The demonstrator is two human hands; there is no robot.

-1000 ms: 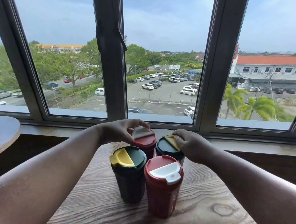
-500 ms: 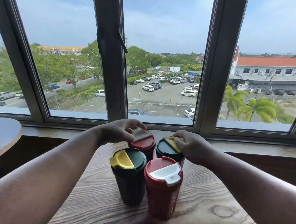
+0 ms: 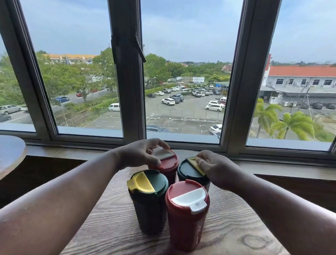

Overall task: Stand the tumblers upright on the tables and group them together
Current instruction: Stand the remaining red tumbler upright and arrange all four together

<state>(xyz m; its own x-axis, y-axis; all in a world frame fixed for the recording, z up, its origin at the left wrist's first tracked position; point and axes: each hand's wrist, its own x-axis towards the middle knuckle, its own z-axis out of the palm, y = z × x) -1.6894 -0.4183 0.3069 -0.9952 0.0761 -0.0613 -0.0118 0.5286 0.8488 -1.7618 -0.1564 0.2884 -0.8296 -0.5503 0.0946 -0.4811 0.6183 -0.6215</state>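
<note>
Several tumblers stand upright in a tight cluster on the wooden table. Nearest are a dark green tumbler with a yellow flap and a red tumbler with a white flap. Behind them stand a red tumbler and a dark green tumbler. My left hand grips the lid of the far red tumbler from above, fingers curled round its rim. My right hand grips the lid of the far green tumbler, fingertips on its yellow flap.
A window sill runs just behind the table, below a large framed window. A second wooden table sits at the left, with a dark gap between the two tables.
Both hands have stayed on the lids of the two far tumblers. The tumblers have hardly moved; the view has only shifted slightly.
</note>
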